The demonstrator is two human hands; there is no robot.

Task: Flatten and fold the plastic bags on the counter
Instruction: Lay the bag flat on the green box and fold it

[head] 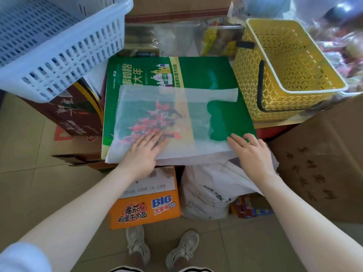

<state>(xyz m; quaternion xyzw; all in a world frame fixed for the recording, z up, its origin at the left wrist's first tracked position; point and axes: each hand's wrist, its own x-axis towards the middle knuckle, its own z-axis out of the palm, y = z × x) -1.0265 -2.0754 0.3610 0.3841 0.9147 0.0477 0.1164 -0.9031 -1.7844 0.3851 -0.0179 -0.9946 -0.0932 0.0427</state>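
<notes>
A cluttered storeroom corner with a tiled floor serves as the workplace, and the working surface is the top of a green carton printed with white characters and bottle pictures. On it lies a translucent white plastic bag, spread nearly flat, its body covering the carton's near left part and one handle strip reaching right across the green toward the far right. A red flower print on the carton shows through the film.

The left hand presses on the bag's near edge, palm down, fingers straight and slightly spread. The right hand rests at the bag's near right corner, at the carton's near edge, fingers extended and a little apart, lying on the film rather than gripping it.

Just below the right hand, more white plastic bags hang crumpled in a heap off the near edge. To their left stands an orange noodle box with a printed label. A yellow basket with a black handle sits at the right, touching the carton's far right side. A pale blue slotted basket tilts at the far left over a dark brown box. A plain brown cardboard box stands at the near right. The person's pale sneakers show on the floor.
</notes>
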